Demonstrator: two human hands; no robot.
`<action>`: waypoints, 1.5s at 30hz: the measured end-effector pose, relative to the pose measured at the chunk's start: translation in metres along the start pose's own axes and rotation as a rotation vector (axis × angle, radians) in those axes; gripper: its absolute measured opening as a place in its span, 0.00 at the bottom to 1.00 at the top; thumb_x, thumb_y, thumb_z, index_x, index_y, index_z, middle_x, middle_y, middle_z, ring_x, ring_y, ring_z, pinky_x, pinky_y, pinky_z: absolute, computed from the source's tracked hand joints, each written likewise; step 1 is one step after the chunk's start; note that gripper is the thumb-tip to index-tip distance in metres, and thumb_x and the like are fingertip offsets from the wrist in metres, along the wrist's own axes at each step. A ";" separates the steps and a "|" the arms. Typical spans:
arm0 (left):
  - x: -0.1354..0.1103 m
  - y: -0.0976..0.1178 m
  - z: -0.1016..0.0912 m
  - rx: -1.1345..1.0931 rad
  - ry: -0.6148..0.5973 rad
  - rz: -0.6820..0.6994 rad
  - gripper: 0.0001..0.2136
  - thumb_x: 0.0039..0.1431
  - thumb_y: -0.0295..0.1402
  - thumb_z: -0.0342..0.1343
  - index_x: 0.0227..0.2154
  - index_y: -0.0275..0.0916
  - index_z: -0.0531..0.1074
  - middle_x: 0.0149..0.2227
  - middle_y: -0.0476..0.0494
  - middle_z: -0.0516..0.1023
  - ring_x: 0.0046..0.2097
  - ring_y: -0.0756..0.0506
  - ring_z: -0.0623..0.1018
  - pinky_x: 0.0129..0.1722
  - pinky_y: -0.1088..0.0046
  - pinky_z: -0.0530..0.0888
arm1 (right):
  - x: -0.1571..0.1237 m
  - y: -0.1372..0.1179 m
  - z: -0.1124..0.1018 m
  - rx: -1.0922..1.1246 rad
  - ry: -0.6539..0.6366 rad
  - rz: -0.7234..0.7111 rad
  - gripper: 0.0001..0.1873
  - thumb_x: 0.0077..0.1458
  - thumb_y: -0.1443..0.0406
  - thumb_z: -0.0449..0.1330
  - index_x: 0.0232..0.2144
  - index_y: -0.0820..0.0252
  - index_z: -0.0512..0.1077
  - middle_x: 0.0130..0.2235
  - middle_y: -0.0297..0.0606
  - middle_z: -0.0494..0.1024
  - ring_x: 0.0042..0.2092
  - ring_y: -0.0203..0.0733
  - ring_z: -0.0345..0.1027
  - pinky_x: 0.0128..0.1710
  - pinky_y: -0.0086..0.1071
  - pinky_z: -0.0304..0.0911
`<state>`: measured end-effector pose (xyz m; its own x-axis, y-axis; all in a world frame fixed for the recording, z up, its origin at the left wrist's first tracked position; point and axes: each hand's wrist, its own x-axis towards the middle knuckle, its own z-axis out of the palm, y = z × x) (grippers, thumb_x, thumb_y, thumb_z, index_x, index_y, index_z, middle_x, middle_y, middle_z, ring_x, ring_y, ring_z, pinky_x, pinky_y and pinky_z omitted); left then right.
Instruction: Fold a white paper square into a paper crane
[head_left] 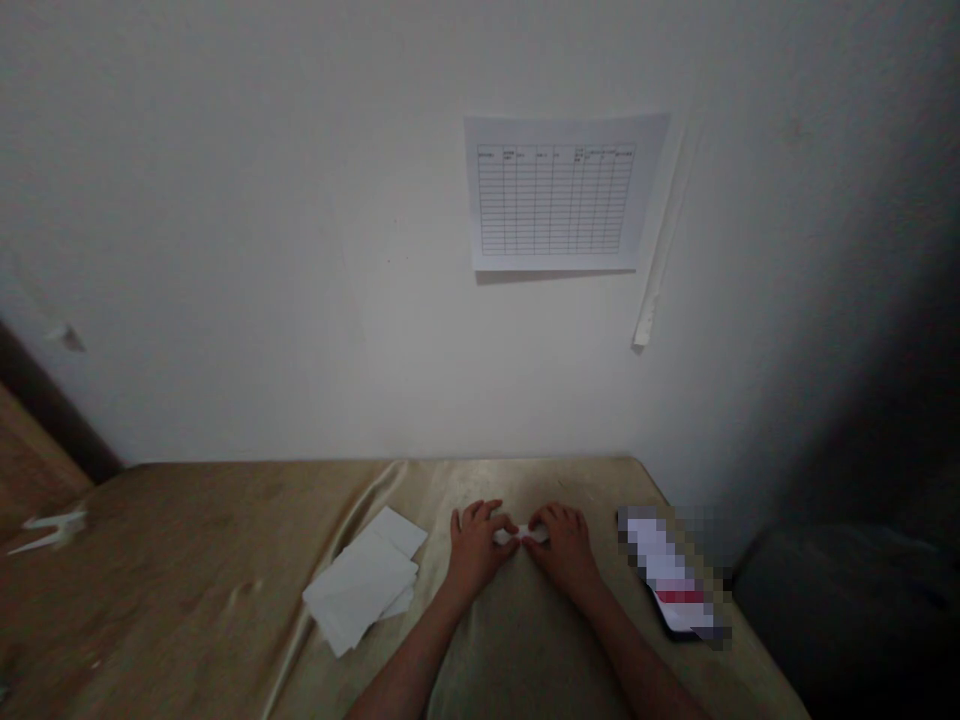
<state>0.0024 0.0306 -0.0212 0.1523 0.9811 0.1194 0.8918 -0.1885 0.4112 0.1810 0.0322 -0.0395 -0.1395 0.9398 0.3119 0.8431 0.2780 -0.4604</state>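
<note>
Between my two hands is a small piece of white paper, pinched from both sides just above the cloth-covered table. My left hand grips its left end with thumb and index finger, the other fingers fanned out. On the right end, my right hand has the same thumb-and-index pinch. Fingertips hide much of the paper, so its folds cannot be made out. To the left of my left hand lies a loose stack of white paper sheets, spread at angles.
A phone, partly blurred out, lies at the table's right side. White scissors or a similar tool rest at the far left. The tan tablecloth has wrinkles. A printed table sheet hangs on the wall behind.
</note>
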 end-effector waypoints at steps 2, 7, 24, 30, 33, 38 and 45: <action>0.001 -0.001 -0.001 -0.012 -0.009 -0.003 0.09 0.54 0.40 0.63 0.40 0.55 0.78 0.62 0.54 0.68 0.65 0.36 0.60 0.65 0.41 0.45 | 0.000 -0.001 -0.001 0.007 -0.002 0.005 0.09 0.54 0.60 0.62 0.39 0.52 0.72 0.44 0.36 0.75 0.50 0.48 0.65 0.56 0.42 0.49; 0.004 -0.004 -0.004 -0.051 -0.025 0.003 0.10 0.53 0.37 0.63 0.39 0.57 0.78 0.62 0.56 0.68 0.65 0.36 0.60 0.64 0.41 0.46 | 0.000 0.001 -0.002 0.060 -0.023 0.005 0.10 0.54 0.64 0.61 0.40 0.51 0.72 0.45 0.35 0.75 0.51 0.47 0.64 0.56 0.40 0.49; 0.009 -0.021 -0.008 -0.040 -0.120 0.041 0.17 0.54 0.34 0.60 0.45 0.64 0.77 0.63 0.58 0.67 0.66 0.38 0.61 0.65 0.45 0.49 | 0.004 0.013 -0.009 0.121 -0.114 -0.013 0.20 0.50 0.73 0.56 0.43 0.48 0.75 0.48 0.34 0.76 0.53 0.44 0.64 0.56 0.38 0.50; 0.008 -0.022 -0.006 -0.036 -0.118 0.046 0.17 0.55 0.34 0.60 0.45 0.64 0.76 0.64 0.58 0.66 0.66 0.38 0.60 0.65 0.46 0.49 | 0.003 0.015 -0.011 0.160 -0.111 -0.036 0.23 0.48 0.74 0.54 0.43 0.49 0.76 0.48 0.34 0.76 0.53 0.44 0.64 0.57 0.38 0.50; 0.007 -0.025 -0.005 -0.013 -0.116 0.069 0.17 0.56 0.35 0.60 0.46 0.63 0.76 0.64 0.57 0.66 0.66 0.37 0.59 0.65 0.46 0.48 | 0.003 0.016 -0.010 0.141 -0.113 -0.044 0.24 0.49 0.74 0.53 0.44 0.48 0.75 0.49 0.34 0.76 0.54 0.44 0.63 0.58 0.39 0.50; 0.004 -0.029 -0.007 0.011 -0.123 0.164 0.17 0.57 0.37 0.61 0.49 0.64 0.74 0.64 0.57 0.65 0.66 0.37 0.58 0.65 0.46 0.47 | -0.001 0.017 -0.007 0.094 -0.113 -0.082 0.23 0.51 0.74 0.53 0.46 0.47 0.74 0.50 0.35 0.74 0.55 0.44 0.62 0.60 0.42 0.47; 0.001 -0.024 -0.006 0.006 -0.083 0.181 0.17 0.60 0.35 0.58 0.50 0.62 0.73 0.63 0.55 0.67 0.65 0.38 0.59 0.65 0.43 0.46 | -0.007 0.011 -0.012 0.071 -0.078 -0.119 0.16 0.56 0.67 0.57 0.47 0.48 0.74 0.49 0.36 0.74 0.54 0.46 0.63 0.61 0.44 0.47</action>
<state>-0.0210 0.0358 -0.0254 0.3449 0.9314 0.1161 0.8490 -0.3623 0.3845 0.1972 0.0265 -0.0365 -0.2782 0.9112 0.3038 0.7796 0.3990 -0.4827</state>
